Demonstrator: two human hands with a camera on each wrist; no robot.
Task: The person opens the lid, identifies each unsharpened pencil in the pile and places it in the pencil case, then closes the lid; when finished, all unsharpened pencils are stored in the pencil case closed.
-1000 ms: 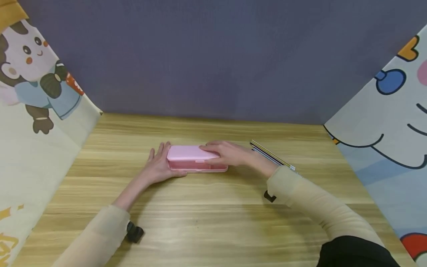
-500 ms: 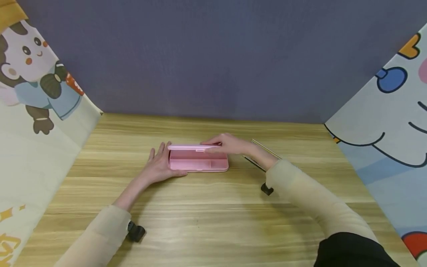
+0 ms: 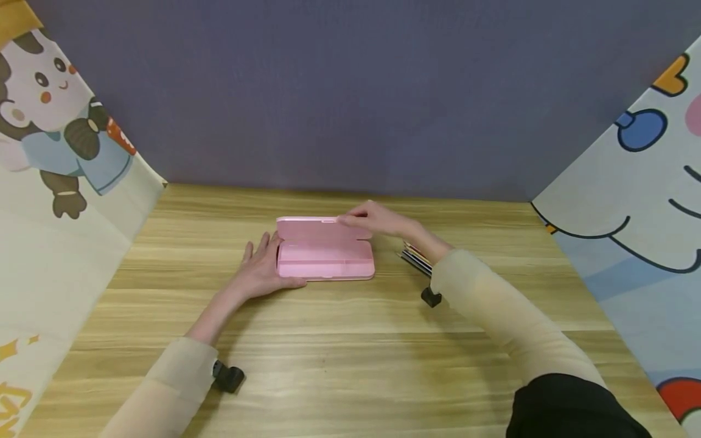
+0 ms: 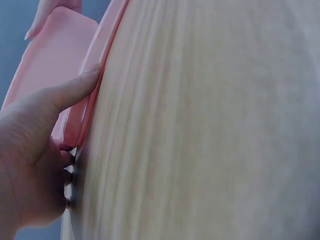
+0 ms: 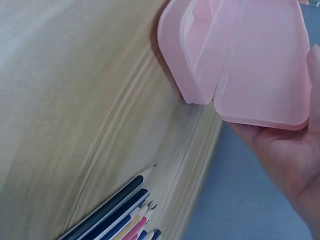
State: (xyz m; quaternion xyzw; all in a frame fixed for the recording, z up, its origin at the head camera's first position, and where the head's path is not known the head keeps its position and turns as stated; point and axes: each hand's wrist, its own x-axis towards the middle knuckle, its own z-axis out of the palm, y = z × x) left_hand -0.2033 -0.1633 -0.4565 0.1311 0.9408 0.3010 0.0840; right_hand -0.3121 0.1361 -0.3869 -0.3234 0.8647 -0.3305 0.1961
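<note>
A pink pencil case (image 3: 325,269) lies on the table, its lid (image 3: 306,227) tilted up and back. Divided compartments show inside, with nothing seen in them. My left hand (image 3: 263,271) braces the case's left end, fingers fairly straight and spread, the thumb lying along the front wall, as the left wrist view also shows. The right hand (image 3: 383,220) pinches the lid near its right front edge; in the right wrist view its thumb is on the inner face and fingers are behind. Sharpened pencils (image 5: 125,210) lie right of the case, partly hidden by the right forearm in the head view.
A wood-grain table (image 3: 328,340) carries everything. A dark blue-grey panel (image 3: 350,97) rises along its far edge. Cartoon-printed panels stand at the left (image 3: 109,213) and right (image 3: 619,213). A small black device (image 3: 229,377) sits at the left wrist.
The right hand has raised the lid and swung it back, moving away from me, so the case went from nearly closed to wide open. The left hand has stayed in place.
</note>
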